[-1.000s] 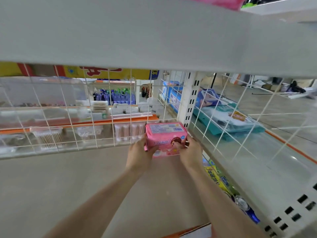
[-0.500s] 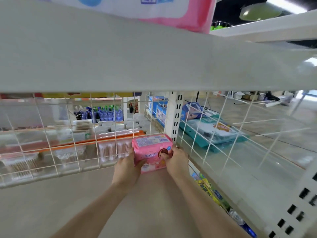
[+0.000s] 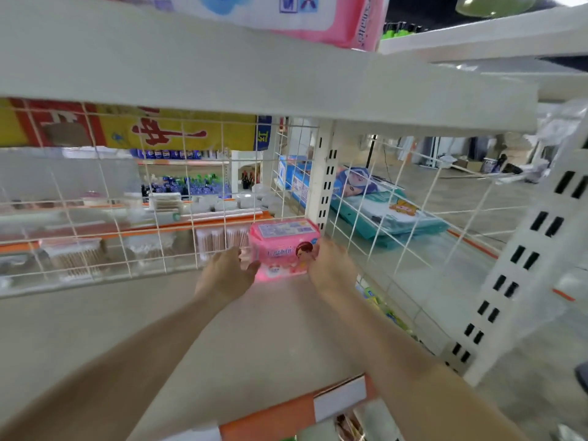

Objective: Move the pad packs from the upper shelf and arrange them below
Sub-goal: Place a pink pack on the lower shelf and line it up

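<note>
A small pink pad pack (image 3: 284,246) stands upright on the lower shelf (image 3: 159,329), in its back right corner against the wire mesh. My left hand (image 3: 225,275) holds the pack's left side, with the thumb on its lower front. My right hand (image 3: 332,265), blurred, grips the pack's right edge. Above, a larger pink and white pad pack (image 3: 286,14) lies on the upper shelf (image 3: 222,74), its bottom edge hanging over the board.
White wire mesh (image 3: 127,218) closes the shelf's back and right side. A slotted post (image 3: 325,186) stands in the back corner, and a slotted upright (image 3: 525,265) at the front right. An orange price strip (image 3: 270,418) runs along the front edge. Other goods lie behind the mesh.
The view has tilted up, so more of the upper shelf and its large pack shows. The small pink pack stays in the back corner between both hands.
</note>
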{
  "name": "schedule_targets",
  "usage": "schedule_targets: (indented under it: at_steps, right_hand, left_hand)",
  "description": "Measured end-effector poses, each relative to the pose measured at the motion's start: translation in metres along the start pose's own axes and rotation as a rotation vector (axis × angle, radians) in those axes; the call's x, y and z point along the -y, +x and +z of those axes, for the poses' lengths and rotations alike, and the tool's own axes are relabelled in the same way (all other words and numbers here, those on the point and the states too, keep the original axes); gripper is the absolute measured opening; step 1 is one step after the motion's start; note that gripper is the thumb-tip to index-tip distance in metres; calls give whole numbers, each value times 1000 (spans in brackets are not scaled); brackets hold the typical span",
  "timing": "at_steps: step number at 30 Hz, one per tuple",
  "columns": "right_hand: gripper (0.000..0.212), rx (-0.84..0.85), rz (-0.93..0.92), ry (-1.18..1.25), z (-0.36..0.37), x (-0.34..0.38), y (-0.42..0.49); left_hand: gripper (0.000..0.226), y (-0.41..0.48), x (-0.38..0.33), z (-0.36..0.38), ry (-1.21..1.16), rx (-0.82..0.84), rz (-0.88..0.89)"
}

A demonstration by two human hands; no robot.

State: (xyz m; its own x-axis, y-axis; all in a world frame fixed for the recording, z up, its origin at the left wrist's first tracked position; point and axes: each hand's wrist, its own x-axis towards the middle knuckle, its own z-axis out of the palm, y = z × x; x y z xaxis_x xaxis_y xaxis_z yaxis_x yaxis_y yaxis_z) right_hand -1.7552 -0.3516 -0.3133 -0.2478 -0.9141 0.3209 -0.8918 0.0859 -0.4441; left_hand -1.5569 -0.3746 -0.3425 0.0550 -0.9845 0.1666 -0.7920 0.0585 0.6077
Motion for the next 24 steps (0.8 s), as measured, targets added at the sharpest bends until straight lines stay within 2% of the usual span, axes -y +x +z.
schedule_targets:
  at_steps: [3, 8, 14, 19, 24]
  right_hand:
    - [38, -3, -80, 5, -6, 4, -12]
    - [51, 35, -144, -32, -19, 9, -29]
    - [69, 74, -242, -60, -42, 10, -56]
    - [67, 89, -286, -31, -66, 12, -70]
    - [59, 91, -359, 8, -90, 15, -76]
  left_hand:
    - [59, -18, 1, -10, 98, 3, 67]
    - [71, -47, -18, -24, 195, 15, 169]
    - [87, -84, -37, -38, 208, 22, 178]
    - [79, -114, -57, -58, 301, -18, 199]
    - [93, -132, -70, -76, 346, -19, 177]
